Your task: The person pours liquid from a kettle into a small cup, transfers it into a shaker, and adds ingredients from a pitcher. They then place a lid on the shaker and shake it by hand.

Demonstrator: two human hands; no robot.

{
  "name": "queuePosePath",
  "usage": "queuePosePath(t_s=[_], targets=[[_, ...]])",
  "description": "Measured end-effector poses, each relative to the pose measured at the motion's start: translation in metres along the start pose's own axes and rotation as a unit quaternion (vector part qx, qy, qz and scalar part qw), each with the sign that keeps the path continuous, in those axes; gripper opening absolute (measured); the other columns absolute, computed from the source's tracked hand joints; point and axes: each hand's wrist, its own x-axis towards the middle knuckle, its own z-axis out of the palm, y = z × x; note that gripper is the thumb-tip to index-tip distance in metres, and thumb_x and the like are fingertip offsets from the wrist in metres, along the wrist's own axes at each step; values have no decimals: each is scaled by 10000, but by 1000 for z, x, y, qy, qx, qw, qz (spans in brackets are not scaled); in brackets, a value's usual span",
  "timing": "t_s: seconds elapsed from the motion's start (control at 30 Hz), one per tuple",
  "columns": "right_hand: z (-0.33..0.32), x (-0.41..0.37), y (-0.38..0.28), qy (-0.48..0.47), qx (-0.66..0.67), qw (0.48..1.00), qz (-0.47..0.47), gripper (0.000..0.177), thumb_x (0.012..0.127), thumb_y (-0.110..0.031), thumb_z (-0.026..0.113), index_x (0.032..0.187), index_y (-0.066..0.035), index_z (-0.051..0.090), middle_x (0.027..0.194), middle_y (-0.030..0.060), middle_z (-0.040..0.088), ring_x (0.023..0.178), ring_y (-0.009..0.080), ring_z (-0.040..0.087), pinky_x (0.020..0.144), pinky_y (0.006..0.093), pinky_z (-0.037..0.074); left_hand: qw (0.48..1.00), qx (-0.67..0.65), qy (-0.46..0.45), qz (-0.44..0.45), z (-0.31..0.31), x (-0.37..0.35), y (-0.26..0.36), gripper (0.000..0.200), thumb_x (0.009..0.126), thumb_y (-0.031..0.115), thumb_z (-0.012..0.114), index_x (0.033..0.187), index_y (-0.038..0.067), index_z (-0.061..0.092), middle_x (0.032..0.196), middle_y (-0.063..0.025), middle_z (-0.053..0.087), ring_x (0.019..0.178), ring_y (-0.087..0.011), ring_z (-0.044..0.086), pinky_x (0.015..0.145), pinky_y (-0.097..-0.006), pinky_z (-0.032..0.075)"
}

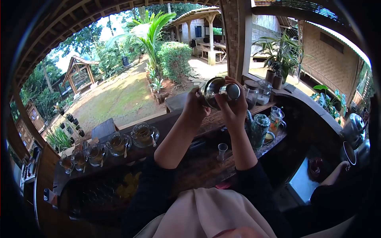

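A shiny metal cocktail shaker point(213, 93) is raised over the counter, lying on its side with its capped end toward the right. My left hand point(194, 104) is closed around its wide body. My right hand point(235, 104) grips the narrower top end, fingers wrapped near the cap. Below my hands, a small clear glass point(222, 150) stands on the wooden counter point(204, 168). Just right of my right forearm is a mottled green jug point(260, 127), with a glass mug point(276, 116) behind it.
Several glass cups of brown drink, including one cup point(141, 133), line the counter's outer edge on saucers with spoons. Lidded jars point(263, 93) stand by the post. At right, another person's hand point(338, 171) holds a round-rimmed vessel point(349, 153) near metal kettles point(354, 127).
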Motion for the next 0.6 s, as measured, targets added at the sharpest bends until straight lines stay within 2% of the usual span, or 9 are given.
queuePosePath(t_s=[0.07,0.13,0.17,0.2,0.37,0.43,0.5,0.57,0.6], targets=[[-7,6,-12,6,26,998,59,504,731,-201,772,1125,-7,524,1229,165,524,1108,374,528,964,468,419,965,-215,68,-132,5,-1,-8,395,937,289,408,1193,4,505,1082,-174,622,949,-289,634,853,-409,520],[-19,10,-56,-70,-51,969,-230,440,707,-223,776,1080,-67,603,1183,151,567,1079,350,571,950,421,429,864,-449,-185,-136,22,-20,3,432,941,322,415,1232,9,479,1094,-164,619,964,-279,633,843,-403,528],[-28,7,-76,-83,-72,942,-318,449,711,-273,780,1097,-126,602,1197,126,563,1084,351,568,959,445,418,893,-381,-77,-227,29,-17,12,430,951,342,431,1246,33,473,1069,-145,627,946,-275,640,824,-399,539],[-35,5,-88,-97,-90,905,-405,459,716,-322,783,1114,-185,600,1212,100,559,1088,352,565,968,468,406,914,-363,-97,-152,40,-25,14,412,953,342,443,1233,45,489,1065,-144,627,950,-274,638,820,-394,542],[-26,5,-37,-30,-30,924,-379,530,675,-431,801,1070,-165,570,1207,123,537,1102,383,547,937,535,427,929,-331,-101,-135,29,5,3,373,948,321,472,1198,47,519,1108,-163,604,1022,-276,605,827,-377,539],[-18,7,-13,-6,-126,985,-117,453,701,-232,795,1054,-47,578,1155,150,560,1081,346,568,871,429,478,858,-431,-259,-100,16,28,-33,588,902,505,455,1239,26,501,1246,-220,528,1052,-343,597,847,-425,554],[-21,15,-12,24,-76,996,31,427,696,-163,762,1058,-26,581,1132,169,566,1069,322,578,903,415,476,919,-342,-186,-62,27,18,-50,574,845,435,572,1244,29,500,1240,-211,536,1047,-347,599,846,-407,550],[-27,27,-36,-7,-109,986,-125,446,696,-177,765,1074,-29,580,1136,168,565,1071,321,573,927,426,465,963,-241,-120,-21,45,19,-34,599,787,365,689,1248,33,498,1234,-201,545,1041,-351,602,844,-389,546],[-33,28,-61,-40,-142,952,-270,466,695,-192,768,1089,-31,578,1139,166,565,1073,321,568,951,437,454,893,-392,-190,-114,49,21,-29,567,838,433,573,1229,27,506,1180,-192,576,1032,-345,598,892,-435,505]])
